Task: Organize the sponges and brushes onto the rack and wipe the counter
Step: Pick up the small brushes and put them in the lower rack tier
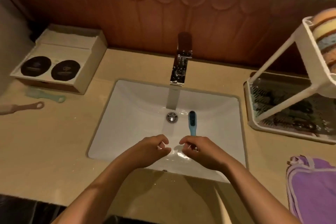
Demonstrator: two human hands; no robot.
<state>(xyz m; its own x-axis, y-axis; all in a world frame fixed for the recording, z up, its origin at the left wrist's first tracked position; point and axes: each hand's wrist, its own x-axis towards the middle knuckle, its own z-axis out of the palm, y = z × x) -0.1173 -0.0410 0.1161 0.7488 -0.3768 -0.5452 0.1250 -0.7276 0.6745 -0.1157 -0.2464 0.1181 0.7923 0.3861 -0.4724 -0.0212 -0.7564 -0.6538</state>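
Over the white sink (138,96), my right hand (197,148) grips the handle of a blue brush (192,122), bristle end pointing away toward the drain. My left hand (154,146) hovers beside it with fingers curled, holding nothing. Water runs from the chrome faucet (179,71) into the basin. A mint-green brush (44,96) and a pink brush (21,107) lie on the beige counter (54,142) at the left. The white two-tier rack (283,100) stands at the right, with sponges (325,29) in its upper tier and dark brushes (291,112) on its lower tray.
A beige box (58,60) with two dark round lids sits at the back left. A purple cloth (312,185) lies at the front right of the counter. A brown wall panel rises behind the faucet.
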